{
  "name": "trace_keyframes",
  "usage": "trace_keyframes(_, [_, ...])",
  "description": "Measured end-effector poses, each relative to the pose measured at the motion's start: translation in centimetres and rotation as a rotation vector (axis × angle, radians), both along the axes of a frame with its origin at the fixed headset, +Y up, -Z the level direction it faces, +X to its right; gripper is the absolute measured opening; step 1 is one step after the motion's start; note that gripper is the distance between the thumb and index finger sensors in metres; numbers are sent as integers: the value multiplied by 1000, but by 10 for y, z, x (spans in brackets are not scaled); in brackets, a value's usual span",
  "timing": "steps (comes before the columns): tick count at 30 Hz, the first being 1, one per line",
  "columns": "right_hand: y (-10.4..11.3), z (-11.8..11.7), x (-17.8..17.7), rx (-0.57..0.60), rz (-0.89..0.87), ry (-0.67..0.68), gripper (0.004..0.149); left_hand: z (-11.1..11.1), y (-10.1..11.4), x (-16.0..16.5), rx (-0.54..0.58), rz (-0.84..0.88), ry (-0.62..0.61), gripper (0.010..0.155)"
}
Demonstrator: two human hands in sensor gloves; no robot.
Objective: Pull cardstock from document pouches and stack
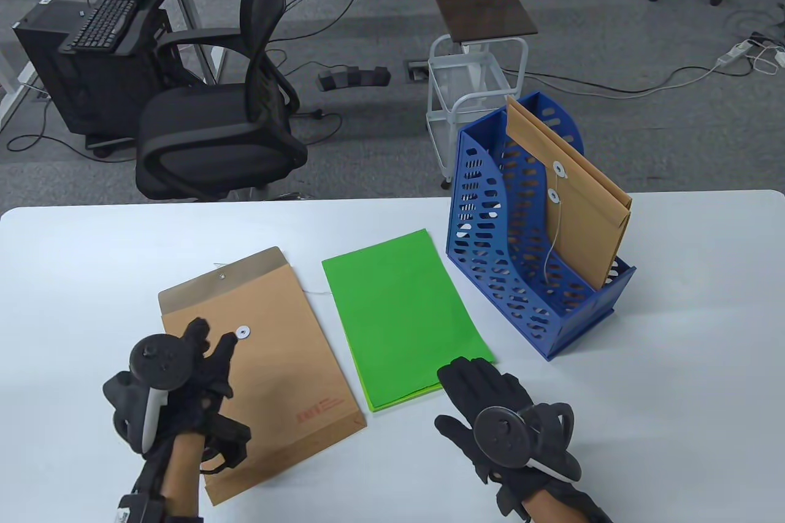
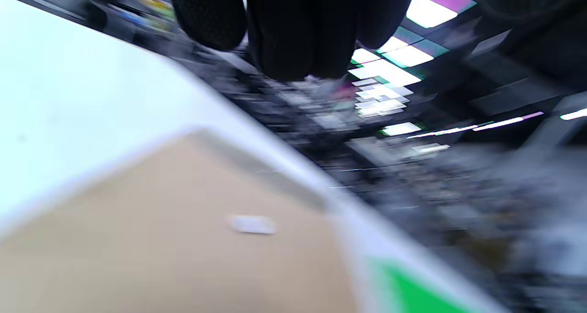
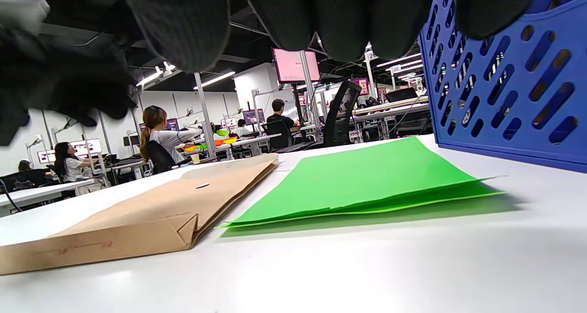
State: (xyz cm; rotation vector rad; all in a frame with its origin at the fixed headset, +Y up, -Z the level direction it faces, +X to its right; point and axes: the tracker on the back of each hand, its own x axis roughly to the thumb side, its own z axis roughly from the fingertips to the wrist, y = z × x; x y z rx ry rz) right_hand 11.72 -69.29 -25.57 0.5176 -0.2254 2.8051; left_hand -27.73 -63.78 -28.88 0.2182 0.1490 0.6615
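Observation:
A brown document pouch (image 1: pixel 270 351) lies flat on the white table (image 1: pixel 92 278) with its flap open; it also shows in the left wrist view (image 2: pixel 160 239) and the right wrist view (image 3: pixel 151 212). A stack of green cardstock (image 1: pixel 402 314) lies to its right, with a slightly lifted near corner in the right wrist view (image 3: pixel 367 180). My left hand (image 1: pixel 211 342) hovers over the pouch's left part, fingers spread and holding nothing. My right hand (image 1: pixel 466 373) is open over the stack's near right corner; whether it touches is unclear. More brown pouches (image 1: pixel 582 210) stand in a blue file holder (image 1: pixel 533 278).
The blue file holder stands at the table's right rear, close to the green stack, and fills the right of the right wrist view (image 3: pixel 504 83). A black office chair (image 1: pixel 227 118) and a white cart (image 1: pixel 472 87) stand on the floor beyond the far edge.

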Motion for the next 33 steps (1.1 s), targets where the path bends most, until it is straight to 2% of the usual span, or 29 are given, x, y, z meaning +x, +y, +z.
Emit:
trace_keyframes(1, [0,1,1,2,-5,-4,70,14,4,21,154,77,-118,68])
trace_keyframes(2, [1,1,2,3,-12,-6,70,24,4,35,255,132,-161,67])
trace_keyframes(3, [1,0,3,-1,-23,-8,70,31,1,50,333,179,-194,66])
trace_keyframes(4, [1,0,4,-3,-36,-13,70,37,-4,65,347,191,-239,66])
trace_keyframes(5, [1,0,5,-4,-46,-18,71,40,-11,74,344,182,-245,65])
trace_keyframes(7, [0,-1,9,-13,-69,-29,74,38,-38,89,301,77,-228,64])
trace_keyframes(8, [0,-1,10,-17,-82,-31,75,35,-47,91,261,35,-214,65])
trace_keyframes(9, [0,-2,11,-19,-94,-38,76,32,-57,93,169,-16,-248,64])
trace_keyframes(10, [1,-2,12,-24,-94,-44,77,32,-62,91,140,-41,-261,64])
trace_keyframes(12, [3,-3,16,-33,-119,-61,77,33,-67,85,135,-29,-204,64])
trace_keyframes(13, [4,-5,19,-41,-150,-71,78,33,-68,83,121,-6,-203,64])
trace_keyframes(18, [19,-11,34,-79,-272,-147,85,35,-56,75,195,23,-188,64])
trace_keyframes(22, [47,-25,57,-29,-416,-242,87,40,-50,74,222,75,-199,64])
trace_keyframes(25, [69,-36,79,19,-450,-313,91,42,-46,76,235,81,-208,64])
trace_keyframes(27, [87,-42,101,58,-604,-351,92,43,-44,76,247,69,-213,65])
trace_keyframes(30, [105,-48,123,119,-557,-457,91,44,-43,77,251,78,-222,64])
trace_keyframes(33, [121,-58,141,124,-559,-526,90,45,-42,77,250,92,-226,64])
